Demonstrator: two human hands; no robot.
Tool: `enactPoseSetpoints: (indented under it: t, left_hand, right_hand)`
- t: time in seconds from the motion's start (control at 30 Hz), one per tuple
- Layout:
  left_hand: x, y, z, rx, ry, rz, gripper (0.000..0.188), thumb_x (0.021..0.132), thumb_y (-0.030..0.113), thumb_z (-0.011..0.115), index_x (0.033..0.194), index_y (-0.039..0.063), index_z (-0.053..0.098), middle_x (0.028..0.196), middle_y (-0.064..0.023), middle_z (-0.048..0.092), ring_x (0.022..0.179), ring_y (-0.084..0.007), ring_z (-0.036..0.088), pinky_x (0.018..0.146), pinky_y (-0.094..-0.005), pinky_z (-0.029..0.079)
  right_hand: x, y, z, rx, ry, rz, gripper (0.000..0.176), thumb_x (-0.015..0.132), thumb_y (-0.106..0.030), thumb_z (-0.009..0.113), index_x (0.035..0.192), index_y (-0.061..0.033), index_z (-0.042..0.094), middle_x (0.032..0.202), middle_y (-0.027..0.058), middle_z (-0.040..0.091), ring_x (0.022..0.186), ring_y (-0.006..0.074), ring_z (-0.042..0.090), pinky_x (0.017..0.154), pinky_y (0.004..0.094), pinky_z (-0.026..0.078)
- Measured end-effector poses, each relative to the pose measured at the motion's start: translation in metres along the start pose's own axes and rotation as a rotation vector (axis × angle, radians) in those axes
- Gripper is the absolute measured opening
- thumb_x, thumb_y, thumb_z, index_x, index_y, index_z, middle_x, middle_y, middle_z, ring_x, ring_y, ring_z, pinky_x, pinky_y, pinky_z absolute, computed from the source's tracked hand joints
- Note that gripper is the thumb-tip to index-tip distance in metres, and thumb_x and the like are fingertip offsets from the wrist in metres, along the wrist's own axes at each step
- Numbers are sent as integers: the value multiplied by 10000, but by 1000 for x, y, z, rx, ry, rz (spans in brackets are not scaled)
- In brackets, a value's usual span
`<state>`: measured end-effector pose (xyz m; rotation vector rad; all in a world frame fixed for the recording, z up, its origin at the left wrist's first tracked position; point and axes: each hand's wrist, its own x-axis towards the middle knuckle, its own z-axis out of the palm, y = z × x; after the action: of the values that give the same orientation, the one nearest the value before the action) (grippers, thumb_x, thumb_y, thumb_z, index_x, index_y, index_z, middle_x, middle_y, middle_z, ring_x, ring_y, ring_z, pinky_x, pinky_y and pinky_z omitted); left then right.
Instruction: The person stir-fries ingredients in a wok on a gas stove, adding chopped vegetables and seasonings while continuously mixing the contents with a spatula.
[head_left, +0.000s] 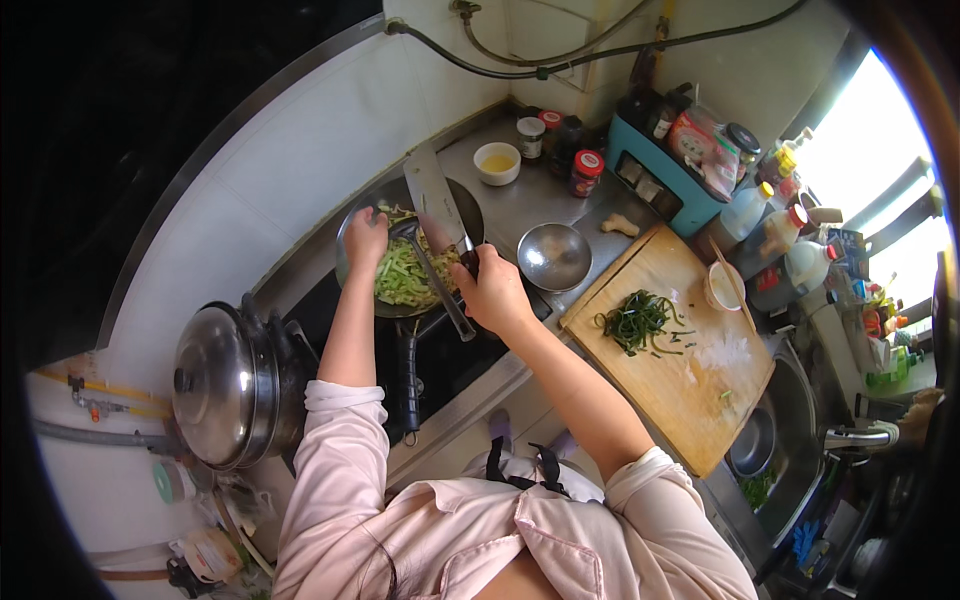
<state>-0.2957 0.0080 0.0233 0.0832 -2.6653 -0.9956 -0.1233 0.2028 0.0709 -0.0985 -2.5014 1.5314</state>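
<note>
My right hand (495, 291) grips the dark handle of a cleaver (437, 199), whose broad blade is held over the frying pan (472, 206). Inside the pan lie pale green sliced vegetables (405, 276) with yellowish bits. A metal ladle (435, 283) rests across the pan, its handle passing over the near rim. My left hand (367, 238) is over the pan's left side, fingers bent; whether they hold anything cannot be told. On the wooden cutting board (675, 405) at the right sits a pile of dark green strips (637, 322), probably kelp, with small scraps around it.
An empty steel bowl (555, 257), a white bowl of yellow liquid (498, 163), a red-lidded jar (586, 172) and a ginger piece (620, 224) stand on the counter. A lidded steel pot (217, 386) is at left. Bottles and the sink (796, 450) lie right.
</note>
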Motion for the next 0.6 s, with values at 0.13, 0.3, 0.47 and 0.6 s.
enactPoseSetpoints:
  t: [0.13, 0.3, 0.47, 0.6]
  left_hand:
    - [0, 52, -8, -118, 105, 224, 409, 815, 312, 632, 1087, 8, 608, 1051, -182, 633, 1029, -333, 578, 897, -389, 442]
    - [-29, 97, 29, -34, 269, 620, 582, 864, 419, 556, 1267, 11, 457, 1261, -219, 488, 1167, -363, 464, 987, -422, 363]
    - [-3, 48, 23, 482, -58, 104, 581, 797, 363, 624, 1261, 47, 474, 1175, -195, 561, 1105, -371, 516, 908, -450, 435]
    - [2, 54, 5, 667, -306, 46, 488, 762, 371, 670, 1127, 57, 597, 1136, -174, 589, 1065, -341, 551, 870, -454, 453]
  right_hand:
    - [-13, 0, -29, 206, -40, 196, 265, 865, -187, 592, 913, 47, 477, 616, 95, 577, 450, 174, 569, 440, 307, 460]
    - [-18, -10, -45, 301, -87, 191, 266, 866, -201, 598, 918, 36, 490, 597, 79, 557, 442, 148, 556, 422, 290, 453]
    - [-40, -5, -75, 254, -170, 183, 280, 864, -199, 592, 942, 47, 485, 638, 119, 582, 453, 188, 576, 462, 324, 472]
    - [-88, 28, -130, 298, -42, 277, 261, 866, -210, 593, 934, 24, 498, 627, 100, 575, 456, 170, 571, 458, 315, 470]
